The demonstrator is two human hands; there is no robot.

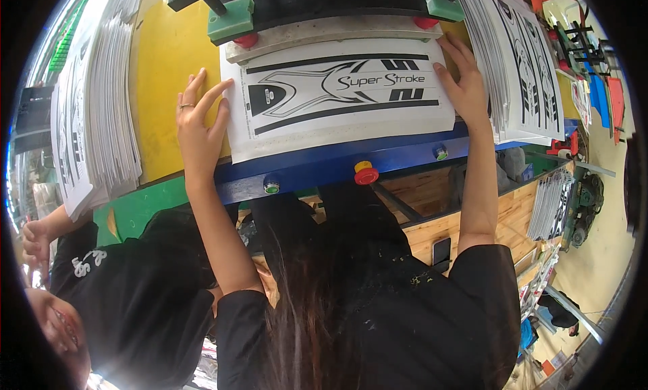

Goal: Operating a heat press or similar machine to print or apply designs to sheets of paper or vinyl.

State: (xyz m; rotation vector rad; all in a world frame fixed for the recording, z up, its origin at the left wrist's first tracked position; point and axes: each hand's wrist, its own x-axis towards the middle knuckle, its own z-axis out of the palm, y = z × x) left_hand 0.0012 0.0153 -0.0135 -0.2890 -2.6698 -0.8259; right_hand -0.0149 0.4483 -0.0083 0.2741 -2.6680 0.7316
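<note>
A white printed sheet point(347, 113) with a black graphic lies flat in front of me, on the bed of a press-like machine. My left hand point(202, 116) rests at its left edge, fingers spread, a ring on one of them. At the opposite end my right hand point(466, 83) has its fingers apart along the sheet's upper right edge. Neither hand grips anything. Just beyond the sheet runs a pale metal bar point(324, 37), with a red round part point(247, 41) near its left end. Whether more sheets lie under the top one, I cannot tell.
Tall stacks of printed sheets stand left point(101, 99) and right point(513, 66) on the yellow table point(169, 72). A blue front rail point(310, 167) carries a red push button point(366, 174) and green buttons point(271, 187). A co-worker in black point(135, 302) is at my left. A phone point(441, 251) lies lower right.
</note>
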